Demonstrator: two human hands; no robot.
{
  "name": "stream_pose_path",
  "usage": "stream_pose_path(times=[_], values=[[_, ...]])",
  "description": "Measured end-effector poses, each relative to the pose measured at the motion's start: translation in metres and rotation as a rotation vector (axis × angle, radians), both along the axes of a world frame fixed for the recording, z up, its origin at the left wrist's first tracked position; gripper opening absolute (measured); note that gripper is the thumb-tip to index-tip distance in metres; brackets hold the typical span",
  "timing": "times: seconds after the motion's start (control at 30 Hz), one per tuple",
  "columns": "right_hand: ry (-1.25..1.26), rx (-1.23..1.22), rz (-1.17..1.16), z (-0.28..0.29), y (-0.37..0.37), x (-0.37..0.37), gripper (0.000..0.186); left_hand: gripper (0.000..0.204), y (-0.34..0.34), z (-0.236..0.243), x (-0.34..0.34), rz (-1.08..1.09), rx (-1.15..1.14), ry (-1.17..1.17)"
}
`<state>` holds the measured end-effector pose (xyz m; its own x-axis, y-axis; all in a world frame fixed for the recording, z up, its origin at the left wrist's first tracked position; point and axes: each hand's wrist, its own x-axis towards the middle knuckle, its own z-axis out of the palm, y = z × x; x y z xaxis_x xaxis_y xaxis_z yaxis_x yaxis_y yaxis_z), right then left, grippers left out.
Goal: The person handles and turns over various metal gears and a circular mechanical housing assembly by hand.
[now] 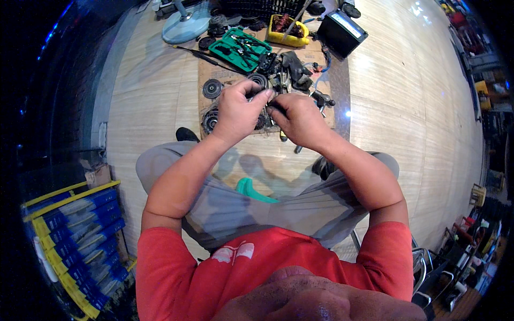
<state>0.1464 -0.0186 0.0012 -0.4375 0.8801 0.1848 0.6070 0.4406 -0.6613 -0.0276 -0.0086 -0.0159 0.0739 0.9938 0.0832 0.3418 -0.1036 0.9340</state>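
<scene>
Above a cardboard sheet (199,75), my left hand (239,109) and my right hand (301,119) meet fingertip to fingertip. Both are closed in a pinch. Whatever small dark piece lies between their fingers is too hidden to name. Just beyond the left fingers is a dark ringed round part (258,81), partly covered. To the left of that hand lie another dark ringed disc (213,89) and a dark round part (210,120), whose edge the wrist partly covers. Dark work gloves (296,69) rest beyond my right hand.
An open green tool case (241,50) lies past the hands. Behind it stand a yellow cut-open container (287,33) with reddish-brown contents and a black battery (342,33). A round pale base with a post (186,24) is at far left. Blue-and-yellow stacked goods (80,241) stand left.
</scene>
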Motion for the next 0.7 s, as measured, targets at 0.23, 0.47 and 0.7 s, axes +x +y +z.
stream_pose_path(times=[0.23, 0.47, 0.7], values=[[0.286, -0.473, 0.098, 0.008, 0.007, 0.009, 0.022, 0.016, 0.005, 0.005, -0.005, -0.211, -0.369, -0.679], [0.28, -0.467, 0.097, 0.011, 0.007, 0.009, 0.022, 0.014, 0.003, 0.012, -0.006, -0.178, -0.242, -0.436], [0.026, -0.051, 0.073, 0.005, 0.002, 0.004, 0.019, 0.017, -0.002, 0.012, -0.001, -0.048, -0.112, -0.135]])
